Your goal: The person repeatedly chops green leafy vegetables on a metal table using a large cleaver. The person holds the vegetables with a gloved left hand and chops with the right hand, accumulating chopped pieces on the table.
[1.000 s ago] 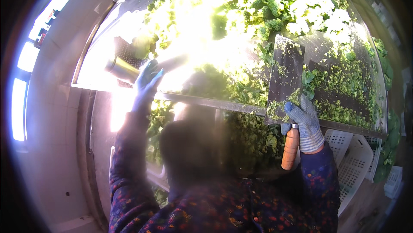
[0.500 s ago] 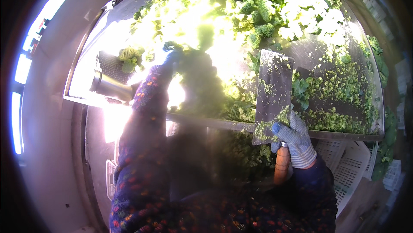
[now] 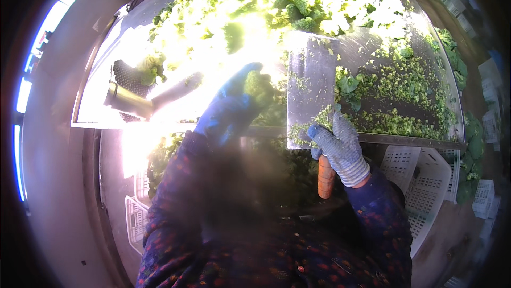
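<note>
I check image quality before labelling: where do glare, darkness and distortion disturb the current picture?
Head view: glare bleaches broccoli left of centre and hazes the left hand; same view: a blurred dark patch below the table, whose right side curves.

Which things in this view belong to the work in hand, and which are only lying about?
In use:
broad cleaver, in the right hand
broccoli piece, apparently in the left hand

Seemingly lying about:
metallic cylinder
white perforated crate

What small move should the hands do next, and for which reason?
Perhaps ease the left hand slightly away from the cleaver in the right hand: the blade is nearby, and glare and blur hide whether the left holds anything.
</note>
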Motion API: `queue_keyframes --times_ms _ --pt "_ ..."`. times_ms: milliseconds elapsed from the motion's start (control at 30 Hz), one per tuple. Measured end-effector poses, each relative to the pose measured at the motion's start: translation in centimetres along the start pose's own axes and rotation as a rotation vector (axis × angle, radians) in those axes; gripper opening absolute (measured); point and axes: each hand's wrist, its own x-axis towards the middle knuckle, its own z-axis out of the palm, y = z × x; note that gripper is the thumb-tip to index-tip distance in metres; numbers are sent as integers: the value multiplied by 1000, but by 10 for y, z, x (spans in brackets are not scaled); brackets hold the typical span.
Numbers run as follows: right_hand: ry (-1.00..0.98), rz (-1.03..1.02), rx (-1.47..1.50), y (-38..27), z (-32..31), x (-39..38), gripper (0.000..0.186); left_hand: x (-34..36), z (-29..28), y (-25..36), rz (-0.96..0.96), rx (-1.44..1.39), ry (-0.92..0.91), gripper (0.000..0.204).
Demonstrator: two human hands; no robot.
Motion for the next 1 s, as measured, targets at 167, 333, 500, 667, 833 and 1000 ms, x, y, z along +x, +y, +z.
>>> queue_keyframes --times_ms 167,333,500,667,833,1000 --pt "1 -68 -43 4 -5 1 35 1 17 -23 -99 39 24 75" --pt "9 -29 -1 7 0 2 36 4 14 -46 160 389 116 69" --pt "-8 -15 -63 13 6 5 38 7 12 -58 250 540 252 68" --pt "-20 -26 -108 15 11 7 37 9 7 -60 336 752 279 67" --pt "-31 20 -157 16 17 3 37 3 0 -65 421 1025 283 66" --pt "-65 -127 -351 29 27 4 33 -1 -3 -69 385 1267 277 65"
